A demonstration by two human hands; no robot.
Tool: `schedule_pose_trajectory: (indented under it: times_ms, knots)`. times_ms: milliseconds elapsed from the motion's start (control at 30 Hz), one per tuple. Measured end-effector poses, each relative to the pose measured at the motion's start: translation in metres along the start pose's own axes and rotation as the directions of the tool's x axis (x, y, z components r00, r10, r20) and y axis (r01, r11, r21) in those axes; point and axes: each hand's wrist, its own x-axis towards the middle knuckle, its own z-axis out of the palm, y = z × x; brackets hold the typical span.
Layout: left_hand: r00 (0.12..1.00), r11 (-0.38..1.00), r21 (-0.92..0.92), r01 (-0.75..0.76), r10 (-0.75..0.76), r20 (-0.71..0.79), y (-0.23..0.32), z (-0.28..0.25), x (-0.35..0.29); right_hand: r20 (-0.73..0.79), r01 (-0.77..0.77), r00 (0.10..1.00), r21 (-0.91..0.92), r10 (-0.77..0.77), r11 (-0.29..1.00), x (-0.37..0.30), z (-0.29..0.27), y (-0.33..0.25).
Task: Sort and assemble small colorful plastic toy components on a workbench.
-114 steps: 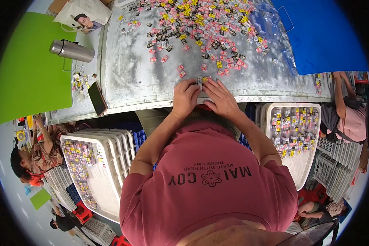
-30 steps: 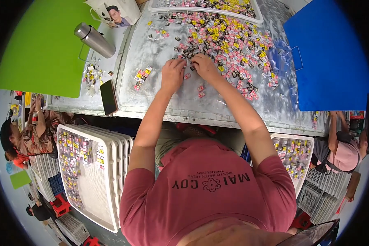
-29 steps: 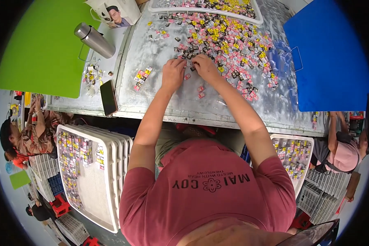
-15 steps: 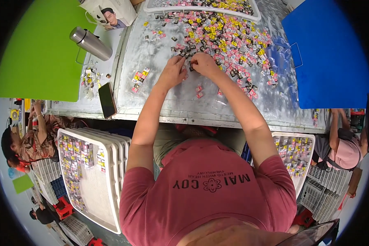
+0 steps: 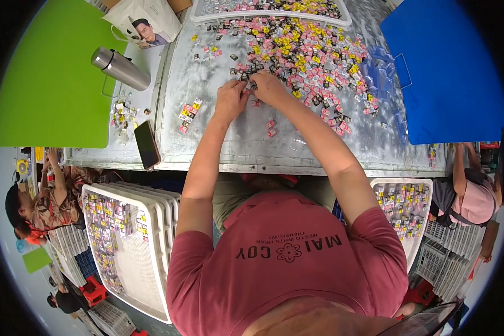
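Both my hands are out over the grey table [image 5: 252, 148], at the near edge of the pile [image 5: 302, 53] of small pink, yellow and black pieces. My left hand [image 5: 231, 99] lies palm down, fingers curled in toward the right one, tips on or just above a few pieces; whether anything is pinched I cannot tell. My right hand [image 5: 270, 87] sits just beside it, fingers bunched tight at the pile's edge, seemingly on a small dark piece, though it is too small to be sure. The two hands nearly touch at the fingertips. A short row of pieces [image 5: 189, 113] lies left of my left hand, apart from the pile; a few pink strays [image 5: 270, 128] lie nearer me. A white tray [image 5: 341, 21] with more pieces stands at the far edge. Blue board [image 5: 448, 78] to the right, green board [image 5: 45, 84] to the left, with a steel flask [image 5: 120, 68] and a phone [image 5: 147, 144] near it. White trays [image 5: 145, 246] with sorted pieces stand below the table on both sides.
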Motion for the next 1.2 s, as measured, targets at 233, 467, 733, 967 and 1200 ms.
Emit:
schedule_pose_trajectory:
  times_ms: [233,467,733,967,1200]
  knots:
    - [0.991,0.998,0.041,-0.057,0.052,0.125,0.004,-0.008,0.007,0.027,0.129,0.991,0.001,-0.129,0.992,0.004,-0.007,0.023]
    - [0.993,0.990,-0.112,0.090,-0.080,0.090,0.007,0.000,0.004,0.017,0.029,0.999,-0.006,-0.029,1.000,-0.004,-0.015,0.018]
    - [0.976,0.983,-0.132,0.123,-0.096,0.197,0.017,0.013,0.019,0.060,0.077,0.995,0.008,-0.077,0.997,-0.013,-0.028,0.025]
    - [0.967,0.936,-0.351,0.011,0.079,0.242,0.099,-0.017,-0.020,0.132,0.006,0.991,0.053,-0.013,0.999,-0.108,-0.112,-0.021]
    - [0.934,0.880,-0.441,-0.178,0.292,0.205,0.152,0.026,-0.085,-0.083,-0.010,0.997,-0.038,0.007,0.999,-0.232,-0.099,-0.019]
